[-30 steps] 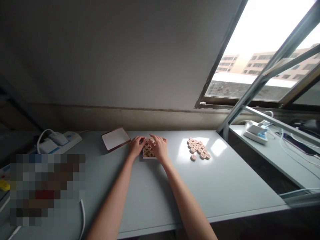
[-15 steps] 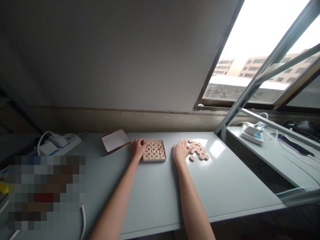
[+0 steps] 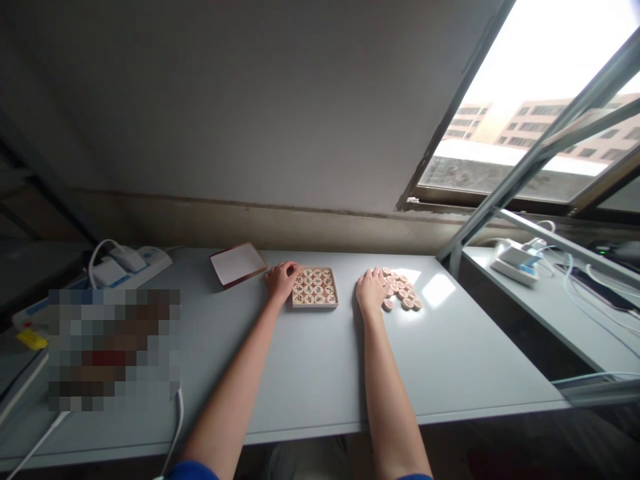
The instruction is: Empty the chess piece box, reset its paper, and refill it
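Note:
A shallow open box [image 3: 315, 306] sits on the desk with rows of round Chinese chess pieces [image 3: 318, 290] lying face up in it, marked with dark characters. My left hand [image 3: 282, 281] is at the box's left side, its fingers curled and the thumb at the far left corner, closed on the edge. To the right, loose Chinese chess pieces [image 3: 403, 292] lie in a cluster. My right hand [image 3: 372, 289] rests at that cluster's left edge, fingers stretched forward, palm down, covering a few pieces. Whatever is under the palm is hidden.
A box lid [image 3: 239, 265] lies inside up, left of the box. Power strips with chargers [image 3: 123, 265] and white cables [image 3: 180, 413] are on the left. A metal frame post [image 3: 480, 223] stands at the desk's right back corner, by a second desk [image 3: 565, 310].
The camera view has shifted, so the desk sits a little higher and further right. Both hands stay at about the same places by the box and the loose pieces.

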{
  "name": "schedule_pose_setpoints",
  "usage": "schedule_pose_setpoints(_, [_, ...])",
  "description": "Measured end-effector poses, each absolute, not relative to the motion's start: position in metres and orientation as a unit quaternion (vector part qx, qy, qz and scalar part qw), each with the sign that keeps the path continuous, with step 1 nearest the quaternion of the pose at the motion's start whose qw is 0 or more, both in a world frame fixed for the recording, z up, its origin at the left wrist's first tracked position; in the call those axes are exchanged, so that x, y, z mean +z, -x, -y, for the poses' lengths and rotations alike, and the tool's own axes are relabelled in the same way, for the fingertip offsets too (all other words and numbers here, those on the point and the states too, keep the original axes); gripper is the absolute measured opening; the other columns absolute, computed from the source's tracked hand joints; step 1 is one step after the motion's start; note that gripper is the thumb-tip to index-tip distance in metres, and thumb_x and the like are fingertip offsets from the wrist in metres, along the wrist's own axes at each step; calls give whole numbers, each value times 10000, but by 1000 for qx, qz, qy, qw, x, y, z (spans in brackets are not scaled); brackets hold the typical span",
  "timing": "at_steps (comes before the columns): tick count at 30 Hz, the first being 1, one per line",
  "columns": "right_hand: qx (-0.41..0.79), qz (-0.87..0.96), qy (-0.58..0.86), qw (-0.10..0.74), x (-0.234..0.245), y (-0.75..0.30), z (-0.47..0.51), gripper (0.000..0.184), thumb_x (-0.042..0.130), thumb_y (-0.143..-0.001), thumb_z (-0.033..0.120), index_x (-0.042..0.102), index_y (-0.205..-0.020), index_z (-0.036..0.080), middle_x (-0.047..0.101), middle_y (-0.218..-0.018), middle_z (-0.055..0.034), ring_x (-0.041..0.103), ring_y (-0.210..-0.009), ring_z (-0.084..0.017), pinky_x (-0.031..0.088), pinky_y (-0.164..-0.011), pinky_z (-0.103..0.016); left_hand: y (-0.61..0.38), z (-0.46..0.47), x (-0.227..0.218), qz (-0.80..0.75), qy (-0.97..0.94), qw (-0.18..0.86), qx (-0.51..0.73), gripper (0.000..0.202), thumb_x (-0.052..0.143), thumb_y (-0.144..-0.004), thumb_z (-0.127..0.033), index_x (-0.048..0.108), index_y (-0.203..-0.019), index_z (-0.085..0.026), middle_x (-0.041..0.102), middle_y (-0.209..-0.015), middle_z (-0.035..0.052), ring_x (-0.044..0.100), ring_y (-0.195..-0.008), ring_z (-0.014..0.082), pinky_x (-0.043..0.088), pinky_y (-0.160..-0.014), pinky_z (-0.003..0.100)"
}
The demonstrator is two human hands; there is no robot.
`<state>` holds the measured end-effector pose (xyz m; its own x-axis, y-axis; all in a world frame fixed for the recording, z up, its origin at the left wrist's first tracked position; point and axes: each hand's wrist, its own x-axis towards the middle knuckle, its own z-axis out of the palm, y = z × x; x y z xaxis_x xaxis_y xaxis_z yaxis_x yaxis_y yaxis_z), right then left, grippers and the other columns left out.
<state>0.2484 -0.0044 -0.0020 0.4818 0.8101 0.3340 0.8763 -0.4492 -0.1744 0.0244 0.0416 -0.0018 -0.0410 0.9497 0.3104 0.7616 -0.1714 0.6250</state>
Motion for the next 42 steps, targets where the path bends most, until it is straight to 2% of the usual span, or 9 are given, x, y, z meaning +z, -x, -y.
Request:
schedule_pose_setpoints(4, [-76,532,817,208,-3,-251,5,410,279,-777,29,557,-1072,92,508,-1151,-166,442,-1071,-227,320,-873,-326,-25,-42,-2,-629,-682,139,345,207,503,-759,-398,635,-851,-268,639,-915,14,518,-884,208,331,-763,335])
schedule_pose_setpoints(6, [-59,536,805,247,-2,-252,4,422,267,-766,11,578,-1037,98,541,-1082,-155,466,-1025,-222,354,-831,-303,-25,-41,-1,-631,-682,141,341,203,504,-759,-391,638,-850,-268,641,-914,13,518,-888,208,331,-771,337])
schedule_pose_setpoints(10, [2,557,753,350,4,-241,0,334,327,-803,102,584,-1016,97,584,-964,-126,519,-907,-199,398,-798,-298,-26,-40,0,-632,-683,141,338,214,509,-757,-396,639,-857,-260,641,-924,15,514,-906,205,328,-787,337])
schedule_pose_setpoints(14, [92,640,623,441,14,-208,-6,298,409,-826,210,530,-1087,129,577,-1010,-90,545,-870,-155,440,-764,-270,-27,-39,1,-629,-690,140,329,217,497,-765,-411,636,-853,-269,642,-906,8,515,-895,205,325,-791,340])
schedule_pose_setpoints(18, [106,718,565,392,19,-173,-6,278,411,-838,194,532,-1088,176,545,-1066,-77,531,-930,-159,429,-789,-280,-27,-38,3,-625,-696,141,324,224,496,-769,-416,633,-869,-270,638,-925,9,514,-907,206,325,-795,334])
schedule_pose_setpoints(25, [26,754,579,311,18,-165,2,315,406,-817,112,518,-1099,193,525,-1081,-67,444,-1011,-185,364,-847,-301,-27,-40,2,-616,-701,158,323,230,456,-803,-399,629,-883,-271,633,-960,-2,519,-914,193,324,-805,324])
schedule_pose_setpoints(29, [-15,758,589,280,19,-167,2,253,440,-832,166,543,-1057,216,551,-1023,-51,433,-957,-195,348,-790,-292,-27,-41,1,-616,-700,162,322,227,449,-808,-390,632,-876,-273,635,-968,-8,519,-920,195,323,-807,328])
schedule_pose_setpoints(34, [-44,749,612,251,20,-166,3,178,455,-848,250,571,-980,219,525,-1066,-53,408,-960,-201,312,-762,-292,-27,-40,2,-616,-703,158,318,214,455,-807,-369,630,-887,-275,634,-976,-5,514,-934,197,321,-815,334])
schedule_pose_setpoints(42, [-82,695,672,242,19,-164,4,193,459,-843,316,526,-993,215,521,-982,-73,407,-915,-220,261,-742,-318,-27,-40,1,-616,-707,150,314,213,466,-797,-388,626,-877,-273,636,-951,-4,517,-912,196,321,-801,329])
